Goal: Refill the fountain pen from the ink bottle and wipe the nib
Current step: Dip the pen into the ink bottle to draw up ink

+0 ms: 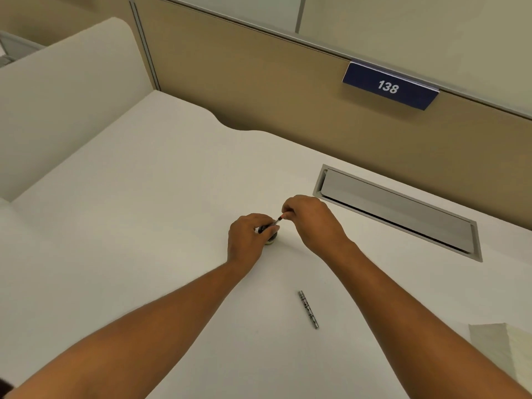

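Dark slim pen over bottle

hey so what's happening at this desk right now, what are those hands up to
A person is working with both bare hands on a white desk. The left hand is wrapped around a small ink bottle standing on the desk, while the right hand pinches the upper end of a slim pen part angled down toward the bottle's mouth. A silver pen barrel lies untouched nearer the person, and a paper tissue waits at the right edge.
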`<action>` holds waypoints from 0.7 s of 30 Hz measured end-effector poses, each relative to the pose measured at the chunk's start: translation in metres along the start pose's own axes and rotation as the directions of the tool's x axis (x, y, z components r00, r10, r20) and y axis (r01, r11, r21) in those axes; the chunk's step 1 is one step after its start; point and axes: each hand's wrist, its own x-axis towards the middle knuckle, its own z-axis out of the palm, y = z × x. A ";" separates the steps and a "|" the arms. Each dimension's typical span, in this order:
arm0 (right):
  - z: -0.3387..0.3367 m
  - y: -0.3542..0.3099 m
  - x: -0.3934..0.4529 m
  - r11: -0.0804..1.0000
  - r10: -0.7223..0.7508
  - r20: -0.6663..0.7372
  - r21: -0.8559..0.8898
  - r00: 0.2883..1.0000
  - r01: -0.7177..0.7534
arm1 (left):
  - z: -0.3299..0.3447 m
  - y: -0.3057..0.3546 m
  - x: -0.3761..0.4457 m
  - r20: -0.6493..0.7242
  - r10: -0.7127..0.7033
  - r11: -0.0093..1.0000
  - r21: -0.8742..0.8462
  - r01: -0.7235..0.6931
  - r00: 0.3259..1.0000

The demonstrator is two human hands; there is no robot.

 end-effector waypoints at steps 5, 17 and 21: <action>0.007 -0.004 -0.003 0.980 -0.075 -0.069 -0.190 0.995 0.060 | 0.001 -0.001 0.001 -0.006 -0.013 1.000 -0.024 0.013 1.000; 0.000 -0.008 -0.011 0.986 -0.064 -0.110 -0.157 0.992 0.047 | 0.002 -0.006 0.003 0.003 -0.019 0.998 -0.057 0.020 1.000; 0.001 -0.006 -0.006 0.971 -0.046 -0.040 -0.236 0.998 0.035 | 0.002 -0.006 0.003 0.003 -0.019 0.998 -0.067 0.019 1.000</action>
